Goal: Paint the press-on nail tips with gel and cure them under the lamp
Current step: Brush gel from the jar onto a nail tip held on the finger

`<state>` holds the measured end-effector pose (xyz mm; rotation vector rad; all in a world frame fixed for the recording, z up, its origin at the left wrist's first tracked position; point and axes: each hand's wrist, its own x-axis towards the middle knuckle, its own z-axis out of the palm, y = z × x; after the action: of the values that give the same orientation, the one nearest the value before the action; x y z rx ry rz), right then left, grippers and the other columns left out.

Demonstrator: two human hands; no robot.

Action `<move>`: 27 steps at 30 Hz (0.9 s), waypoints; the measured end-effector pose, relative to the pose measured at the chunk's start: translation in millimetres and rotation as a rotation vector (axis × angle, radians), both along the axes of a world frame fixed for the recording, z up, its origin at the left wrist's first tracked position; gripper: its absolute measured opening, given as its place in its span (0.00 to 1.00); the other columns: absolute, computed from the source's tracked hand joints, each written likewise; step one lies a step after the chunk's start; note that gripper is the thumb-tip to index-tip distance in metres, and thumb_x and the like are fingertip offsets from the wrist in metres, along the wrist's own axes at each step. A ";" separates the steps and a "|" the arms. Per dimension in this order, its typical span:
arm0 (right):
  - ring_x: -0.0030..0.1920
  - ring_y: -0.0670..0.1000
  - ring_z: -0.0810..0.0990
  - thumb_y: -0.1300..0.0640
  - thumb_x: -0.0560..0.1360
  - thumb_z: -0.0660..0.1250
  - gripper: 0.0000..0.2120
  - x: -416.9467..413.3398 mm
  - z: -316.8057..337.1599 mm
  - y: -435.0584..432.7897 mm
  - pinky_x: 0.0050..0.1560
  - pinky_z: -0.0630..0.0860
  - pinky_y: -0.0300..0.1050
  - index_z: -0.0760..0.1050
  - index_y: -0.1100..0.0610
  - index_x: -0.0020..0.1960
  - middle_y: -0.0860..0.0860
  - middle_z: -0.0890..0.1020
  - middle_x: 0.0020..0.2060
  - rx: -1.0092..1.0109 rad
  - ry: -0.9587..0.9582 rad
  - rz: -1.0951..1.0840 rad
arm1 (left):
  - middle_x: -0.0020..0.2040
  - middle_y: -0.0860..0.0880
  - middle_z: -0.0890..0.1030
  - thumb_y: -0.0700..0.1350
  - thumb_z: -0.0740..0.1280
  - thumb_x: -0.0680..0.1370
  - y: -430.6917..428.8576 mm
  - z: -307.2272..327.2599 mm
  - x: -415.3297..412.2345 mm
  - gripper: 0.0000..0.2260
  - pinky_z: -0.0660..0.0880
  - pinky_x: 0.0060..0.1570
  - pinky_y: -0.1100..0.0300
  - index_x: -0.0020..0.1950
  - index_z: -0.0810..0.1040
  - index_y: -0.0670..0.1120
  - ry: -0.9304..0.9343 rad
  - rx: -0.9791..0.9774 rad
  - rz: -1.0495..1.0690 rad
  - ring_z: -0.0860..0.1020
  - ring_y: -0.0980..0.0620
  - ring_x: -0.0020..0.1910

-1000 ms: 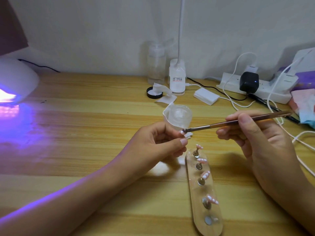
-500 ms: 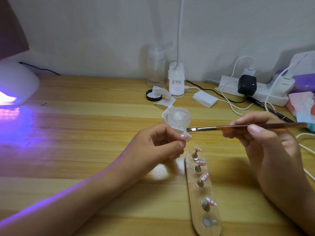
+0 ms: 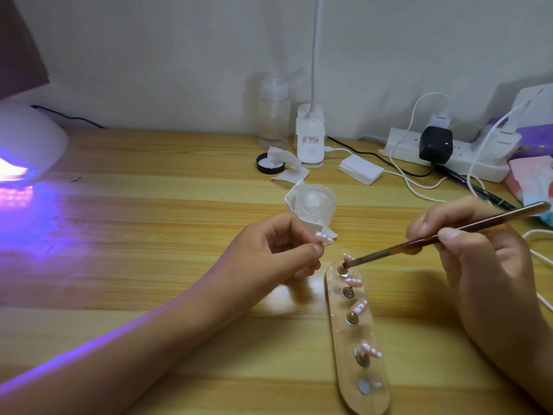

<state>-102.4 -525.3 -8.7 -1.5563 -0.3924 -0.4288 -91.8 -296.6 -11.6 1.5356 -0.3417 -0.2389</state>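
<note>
Obs.: The person's left hand (image 3: 278, 256) pinches a small pink press-on nail tip with white dots (image 3: 324, 238) between thumb and fingertips. It is lifted off the pale wooden table (image 3: 149, 235), just in front of the clear round gel jar (image 3: 314, 205).

The right hand (image 3: 484, 265) grips a slim brown-handled gel brush (image 3: 449, 237) pen-fashion. The two hands are apart.

The bristles are down at the far end of the oblong wooden holder strip (image 3: 344, 339), at the top mounted nail tip (image 3: 347, 258). Actual contact is too small to confirm. Three more tips sit on metal pegs down the strip. The nearest peg (image 3: 363, 386) looks bare, though this is not certain.

A white dome curing lamp (image 3: 30, 142) glows violet at far left, well apart from the work.

Judgement: The step in hand is coating tips one by one.

Technique notes:
- Load the brush sparingly.
- Draw thin strokes from base to free edge.
- Keep gel off the peg and the strip.
- The right hand would steady better with its heel on the table.
- The left pinch should stay on the tip's edges, off the decorated face.
- Risk: violet spill across the table could skin the open jar, so shield it.
- Carry the strip level to the lamp.
</note>
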 end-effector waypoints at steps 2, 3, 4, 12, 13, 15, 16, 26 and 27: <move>0.41 0.51 0.78 0.56 0.71 0.59 0.09 1.4 -0.9 -1.2 0.46 0.76 0.39 0.78 0.49 0.40 0.48 0.80 0.36 0.034 -0.019 0.002 | 0.31 0.52 0.80 0.42 0.70 0.71 -0.3 0.9 -0.2 0.06 0.73 0.35 0.66 0.36 0.79 0.52 0.010 -0.001 0.008 0.76 0.57 0.30; 0.41 0.52 0.79 0.57 0.71 0.59 0.09 1.8 -1.0 -1.3 0.47 0.76 0.40 0.79 0.48 0.41 0.48 0.80 0.37 0.049 -0.031 0.003 | 0.31 0.52 0.80 0.43 0.70 0.71 -0.7 1.1 -0.2 0.06 0.73 0.34 0.66 0.35 0.79 0.53 0.016 0.003 0.011 0.76 0.57 0.30; 0.42 0.53 0.79 0.57 0.72 0.60 0.10 2.1 -1.1 -1.0 0.48 0.76 0.40 0.79 0.48 0.42 0.49 0.81 0.38 0.059 -0.036 0.002 | 0.30 0.52 0.80 0.43 0.70 0.71 -1.0 1.5 -0.4 0.06 0.72 0.33 0.67 0.35 0.79 0.53 0.023 0.009 0.014 0.75 0.58 0.29; 0.47 0.57 0.83 0.55 0.74 0.63 0.07 -6.7 2.4 8.6 0.51 0.77 0.39 0.79 0.53 0.47 0.53 0.83 0.43 0.046 -0.017 0.031 | 0.29 0.52 0.79 0.39 0.72 0.73 0.5 2.5 -0.7 0.11 0.72 0.30 0.68 0.34 0.79 0.51 0.017 0.045 0.022 0.74 0.57 0.28; 0.47 0.56 0.83 0.56 0.74 0.62 0.07 -7.8 3.2 9.7 0.50 0.77 0.38 0.78 0.55 0.47 0.53 0.83 0.43 0.024 -0.023 0.040 | 0.30 0.52 0.79 0.38 0.72 0.74 0.8 1.9 -0.5 0.12 0.72 0.30 0.68 0.34 0.79 0.51 0.016 0.048 0.027 0.74 0.57 0.28; 0.45 0.53 0.83 0.58 0.74 0.62 0.06 -8.7 4.0 10.7 0.45 0.75 0.32 0.76 0.59 0.47 0.54 0.82 0.43 -0.024 -0.036 0.048 | 0.30 0.51 0.79 0.37 0.71 0.75 0.9 1.2 -0.5 0.13 0.72 0.30 0.68 0.34 0.79 0.51 0.020 0.055 0.036 0.74 0.57 0.28; 0.44 0.52 0.82 0.61 0.74 0.62 0.05 -8.8 3.6 10.2 0.43 0.74 0.31 0.76 0.60 0.47 0.54 0.82 0.42 -0.039 -0.038 0.043 | 0.30 0.51 0.79 0.37 0.71 0.75 0.5 1.6 -0.7 0.13 0.72 0.30 0.68 0.34 0.79 0.51 0.025 0.056 0.038 0.74 0.57 0.28; 0.43 0.52 0.81 0.56 0.73 0.61 0.08 3.4 -2.6 -0.8 0.49 0.77 0.42 0.79 0.50 0.44 0.50 0.82 0.40 0.093 -0.013 0.019 | 0.36 0.55 0.80 0.42 0.70 0.72 -0.6 1.9 -1.2 0.06 0.73 0.40 0.67 0.40 0.82 0.53 -0.033 -0.013 -0.005 0.76 0.59 0.35; 0.43 0.52 0.81 0.56 0.74 0.61 0.09 5.0 -2.8 -1.6 0.49 0.78 0.42 0.80 0.50 0.46 0.50 0.82 0.40 0.128 -0.007 0.030 | 0.37 0.56 0.81 0.42 0.70 0.72 -0.5 2.0 -1.3 0.07 0.72 0.41 0.68 0.41 0.83 0.53 -0.042 -0.016 -0.010 0.76 0.60 0.35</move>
<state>-97.4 -526.9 -11.5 -1.4239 -0.3859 -0.4286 -93.1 -297.1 -9.7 1.5249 -0.3835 -0.2109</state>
